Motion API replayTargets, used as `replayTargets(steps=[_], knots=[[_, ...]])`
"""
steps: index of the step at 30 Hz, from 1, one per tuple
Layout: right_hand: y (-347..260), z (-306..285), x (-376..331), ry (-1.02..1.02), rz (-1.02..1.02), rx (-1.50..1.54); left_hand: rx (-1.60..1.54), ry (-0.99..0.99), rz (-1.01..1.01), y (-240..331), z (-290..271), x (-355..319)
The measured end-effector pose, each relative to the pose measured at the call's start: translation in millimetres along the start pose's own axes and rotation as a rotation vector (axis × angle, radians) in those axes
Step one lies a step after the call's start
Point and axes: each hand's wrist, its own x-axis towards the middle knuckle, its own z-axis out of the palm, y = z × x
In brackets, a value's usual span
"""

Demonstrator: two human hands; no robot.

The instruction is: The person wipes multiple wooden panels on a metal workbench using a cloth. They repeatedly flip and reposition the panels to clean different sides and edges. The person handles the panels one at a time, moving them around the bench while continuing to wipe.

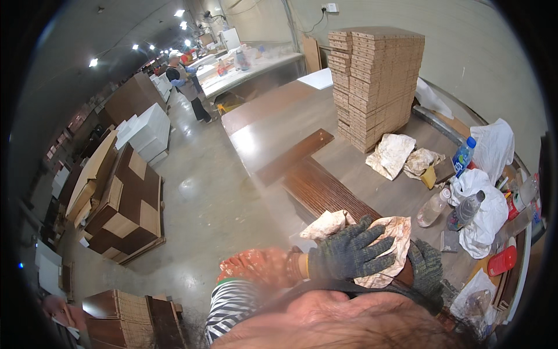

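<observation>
A long brown wood-grain board (334, 187) lies on the workbench (375, 186) and runs from beneath my hands toward the far left. My left hand (346, 255), in a dark grey knit glove, presses a stained, pale rag (400, 232) onto the near part of the board. The rag bunches out on both sides of the glove. At the board's right edge is my right hand (427, 267), in a matching glove, its fingers curled against the edge and partly hidden. A shorter brown strip (311, 145) lies crosswise at the board's far end.
A tall stack of cut panels (378, 81) stands at the bench's back. Stained rags (392, 156), plastic bottles (465, 210), a white plastic bag (479, 230) and a red-capped container (502, 260) crowd the right side. Panel stacks (131, 203) stand on the floor at left. Another person (185, 84) works far off.
</observation>
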Motion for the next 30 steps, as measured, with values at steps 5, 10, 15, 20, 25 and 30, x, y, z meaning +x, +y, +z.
replayTargets(steps=[5, 10, 15, 20, 25, 30], knots=[[1, 3, -6, 0.032, 0.022, -0.033, 0.055, 0.007, 0.028, -17, -3, -19], [3, 7, -10, 0.015, 0.022, -0.045, 0.064, 0.075, -0.098, -61, -18, -65], [7, 14, -11, 0.061, 0.012, -0.004, 0.376, 0.089, -0.269, -92, -38, -99], [9, 12, -14, 0.013, 0.053, -0.015, 0.517, -0.033, -0.349, -125, -54, -127], [8, -15, -20, -0.014, 0.051, 0.061, 0.545, 0.233, -0.689, -176, -83, -164], [-3, -39, -8, -0.027, 0.023, 0.029, 1.083, 0.239, -0.664, -240, -201, -153]])
